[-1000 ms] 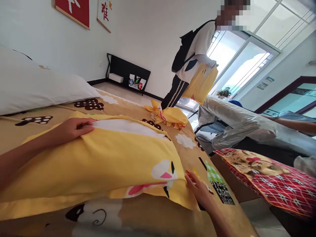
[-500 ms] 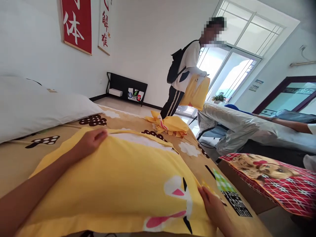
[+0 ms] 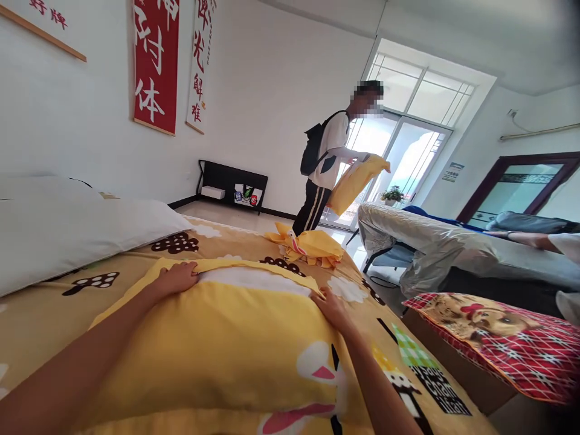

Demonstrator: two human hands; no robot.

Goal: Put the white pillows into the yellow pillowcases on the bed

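Observation:
A yellow pillowcase (image 3: 217,338) with a pink-and-white print lies in front of me on the bed. White pillow (image 3: 254,280) fabric shows through its opening at the far edge. My left hand (image 3: 180,278) is closed on the pillowcase at the left end of that opening. At the right end, my right hand (image 3: 334,309) grips the edge of the same pillowcase, its fingertips partly hidden. Just beyond, a crumpled yellow cloth (image 3: 317,244) with a printed face lies on the patterned bedsheet (image 3: 353,329).
A large white pillow (image 3: 90,223) rests at the left. To the right is a red checked cushion (image 3: 498,338) on a cardboard box. Behind it stands a plastic-wrapped mattress (image 3: 421,235). A person (image 3: 328,151) wearing a backpack holds another yellow pillowcase; another person's hand shows at the right.
My right hand has moved from the pillowcase's near right side up to its far opening edge. My left hand stays on the opening. The person with the backpack has raised the yellow pillowcase.

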